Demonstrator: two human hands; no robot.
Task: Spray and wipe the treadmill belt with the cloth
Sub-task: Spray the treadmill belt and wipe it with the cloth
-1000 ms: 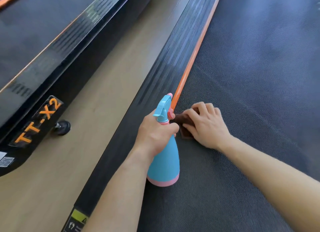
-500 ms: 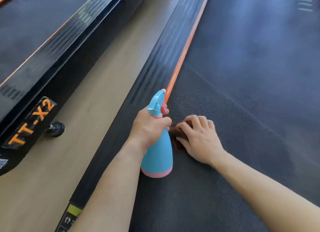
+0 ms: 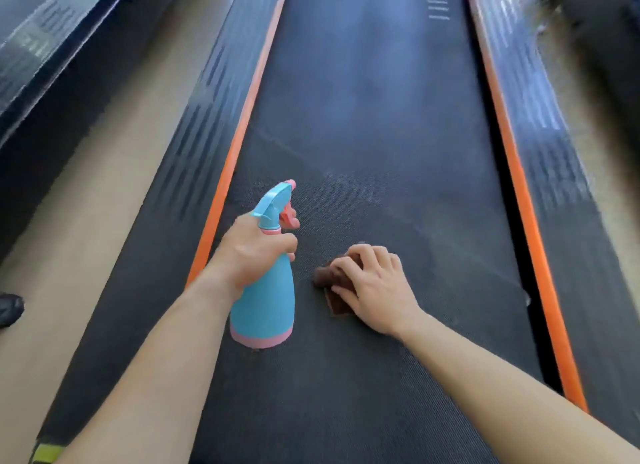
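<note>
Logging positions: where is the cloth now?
Head view: the brown cloth lies on the belt under the right hand, just right of the spray bottle.

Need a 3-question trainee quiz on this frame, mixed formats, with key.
1. True or false: the left hand grips the bottle at its neck.
2. Where is the cloth? A) on the belt, under the right hand; B) draped over the bottle; C) in the left hand.
3. Fill in: the strips along the belt's edges are ____.

Key: 1 true; 2 A; 3 orange.
</note>
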